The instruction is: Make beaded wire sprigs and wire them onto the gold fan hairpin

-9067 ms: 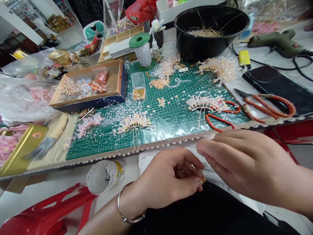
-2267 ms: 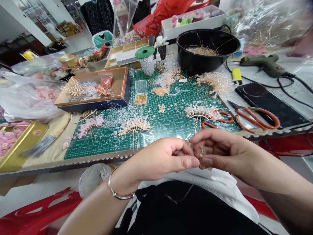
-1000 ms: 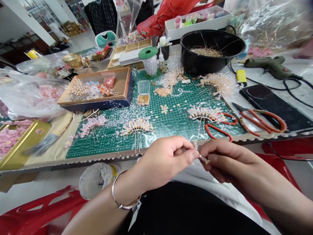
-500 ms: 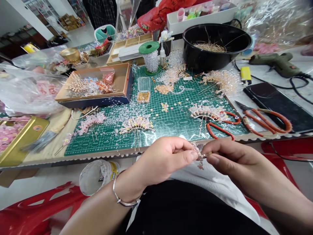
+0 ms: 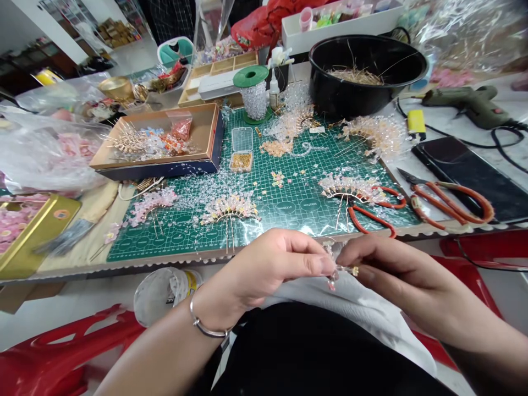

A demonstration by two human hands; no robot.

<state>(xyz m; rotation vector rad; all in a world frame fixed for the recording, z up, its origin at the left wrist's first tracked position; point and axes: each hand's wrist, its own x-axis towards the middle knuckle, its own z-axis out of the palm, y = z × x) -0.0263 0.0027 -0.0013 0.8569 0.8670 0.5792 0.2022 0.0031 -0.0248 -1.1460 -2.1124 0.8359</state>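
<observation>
My left hand [image 5: 289, 261] pinches a small beaded ornament [image 5: 331, 283] between thumb and fingers, just in front of the table edge. Clear and pinkish beads hang below its fingertips. Close beside it, my right hand [image 5: 391, 269] is closed on the ornament's other end, where a tiny yellow bead [image 5: 355, 271] shows between thumb and forefinger. Much of the ornament is hidden by the fingers. Beaded hair combs lie on the green cutting mat [image 5: 284, 217]: a pink-and-yellow comb [image 5: 230, 210], a pale pink comb [image 5: 350, 187] and a pink comb [image 5: 152, 204].
Orange-handled scissors [image 5: 449, 201] and a phone [image 5: 474, 176] lie at the right, below a glue gun [image 5: 462, 104]. A black basin [image 5: 363, 99], a bead spool [image 5: 253, 93] and a cardboard box [image 5: 160, 168] stand behind. A bucket [image 5: 154, 300] is below the table.
My right thumb and forefinger have shifted slightly on the ornament, and the yellow bead now shows more plainly. The hanging beads have swung a little left.
</observation>
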